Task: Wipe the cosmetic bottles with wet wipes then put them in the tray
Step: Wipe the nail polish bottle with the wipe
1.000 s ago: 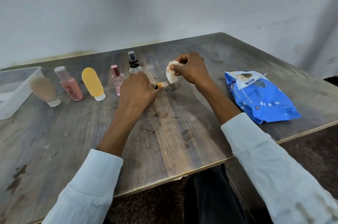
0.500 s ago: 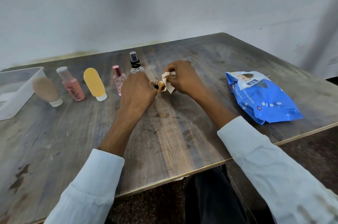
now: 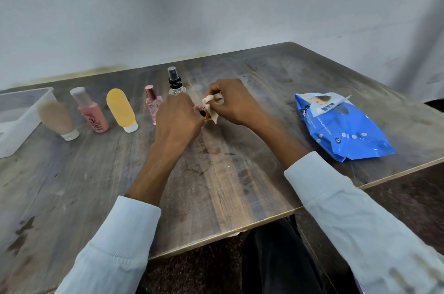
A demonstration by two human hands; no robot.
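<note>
My left hand point(image 3: 177, 120) grips a small amber bottle point(image 3: 207, 116), mostly hidden between my hands. My right hand point(image 3: 230, 101) holds a white wet wipe point(image 3: 212, 104) wrapped over the bottle's end. Both hands hover over the middle of the wooden table. Behind them stand a clear spray bottle with a black top point(image 3: 175, 82), a small pink perfume bottle point(image 3: 152, 104), a yellow tube point(image 3: 122, 110), a pink bottle point(image 3: 91, 111) and a beige tube point(image 3: 57, 117). A clear plastic tray point(image 3: 21, 116) sits at the far left.
A blue pack of wet wipes point(image 3: 336, 125) lies on the table's right side, near the front edge point(image 3: 240, 229). A grey wall rises behind the table. Dark trousers show below the table edge.
My right hand brought the wipe from beside the bottle onto it and now wraps it round the bottle's end. My left hand has stayed almost still.
</note>
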